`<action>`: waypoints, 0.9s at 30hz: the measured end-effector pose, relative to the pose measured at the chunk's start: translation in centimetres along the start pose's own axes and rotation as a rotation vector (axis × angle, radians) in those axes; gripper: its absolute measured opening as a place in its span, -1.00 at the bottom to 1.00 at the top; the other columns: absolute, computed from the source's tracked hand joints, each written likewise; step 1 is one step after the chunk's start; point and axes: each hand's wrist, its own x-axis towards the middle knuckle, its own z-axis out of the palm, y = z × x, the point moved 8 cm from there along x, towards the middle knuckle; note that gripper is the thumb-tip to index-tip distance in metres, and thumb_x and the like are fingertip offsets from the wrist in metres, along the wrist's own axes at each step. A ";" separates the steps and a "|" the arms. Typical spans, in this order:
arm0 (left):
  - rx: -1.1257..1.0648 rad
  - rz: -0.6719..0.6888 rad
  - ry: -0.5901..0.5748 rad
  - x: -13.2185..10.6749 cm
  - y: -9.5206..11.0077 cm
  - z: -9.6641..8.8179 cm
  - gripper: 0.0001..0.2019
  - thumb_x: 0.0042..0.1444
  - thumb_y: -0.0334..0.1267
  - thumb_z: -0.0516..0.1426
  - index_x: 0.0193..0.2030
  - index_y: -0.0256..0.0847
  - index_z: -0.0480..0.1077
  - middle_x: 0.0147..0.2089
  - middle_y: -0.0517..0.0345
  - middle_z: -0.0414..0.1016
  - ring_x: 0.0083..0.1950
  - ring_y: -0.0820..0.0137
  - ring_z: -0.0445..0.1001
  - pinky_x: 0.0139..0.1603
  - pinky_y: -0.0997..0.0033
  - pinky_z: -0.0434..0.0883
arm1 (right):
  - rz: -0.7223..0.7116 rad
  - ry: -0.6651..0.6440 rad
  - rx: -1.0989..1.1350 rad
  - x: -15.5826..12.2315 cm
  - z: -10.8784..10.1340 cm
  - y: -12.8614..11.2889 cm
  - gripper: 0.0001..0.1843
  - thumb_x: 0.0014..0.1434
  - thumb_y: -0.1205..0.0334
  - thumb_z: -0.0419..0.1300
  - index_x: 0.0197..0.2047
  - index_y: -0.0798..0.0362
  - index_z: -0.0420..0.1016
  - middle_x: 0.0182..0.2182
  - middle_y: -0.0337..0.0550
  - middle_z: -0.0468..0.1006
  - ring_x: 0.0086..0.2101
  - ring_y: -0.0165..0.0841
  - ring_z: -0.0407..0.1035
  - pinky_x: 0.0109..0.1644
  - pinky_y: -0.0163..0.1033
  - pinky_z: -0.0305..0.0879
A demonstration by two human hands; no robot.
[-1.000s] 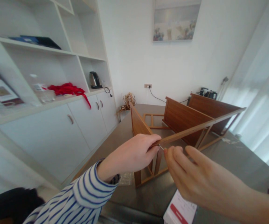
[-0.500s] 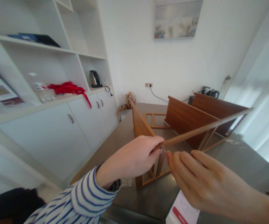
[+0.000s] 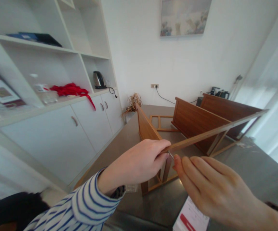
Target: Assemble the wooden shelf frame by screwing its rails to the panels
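A wooden shelf unit lies on its side, with a long pale rail (image 3: 201, 137) running along its upper edge. My left hand (image 3: 139, 157), in a striped sleeve, is closed around the near end of that rail, at the corner beside an upright board (image 3: 147, 123). Between thumb and fingers, my right hand (image 3: 213, 186) pinches a thin metal rod (image 3: 171, 155). Its far tip meets the rail's underside just by my left fingertips. Most of the rod is hidden inside my right hand, so its kind is unclear.
The unit rests on a grey table (image 3: 240, 170). Below my right hand lies a white and red printed sheet or screen (image 3: 189, 216). Further boards (image 3: 196, 125) stand across the frame. White cabinets (image 3: 49, 138) line the left, holding a kettle (image 3: 99, 80) and red cloth (image 3: 71, 90).
The view has shifted slightly. My right hand has turned a little around the metal rod, its wrist now showing a dark band. My left hand keeps its hold on the rail.
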 end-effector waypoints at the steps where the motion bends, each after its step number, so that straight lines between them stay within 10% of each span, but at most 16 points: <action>1: -0.002 0.000 -0.003 0.0 0.0 0.0 -0.86 0.22 -0.31 -0.04 -0.32 -0.19 0.30 -0.41 0.22 0.38 -0.40 0.47 0.31 -0.41 0.46 0.14 | 0.007 0.001 0.001 0.0 0.1 0.0 -0.72 0.19 0.48 0.00 -0.09 0.31 0.45 -0.41 -0.11 0.50 -0.41 -0.33 0.33 -0.37 -0.17 0.10; 27: 0.007 0.004 -0.021 0.4 -0.2 0.4 -0.86 0.22 -0.29 -0.06 -0.30 -0.18 0.29 -0.41 0.23 0.34 -0.42 0.49 0.27 -0.41 0.46 0.10 | 0.165 -0.013 0.043 0.0 0.7 -0.1 -0.74 0.21 0.43 0.06 -0.08 0.32 0.46 -0.52 -0.15 0.46 -0.52 -0.40 0.25 -0.47 -0.21 0.07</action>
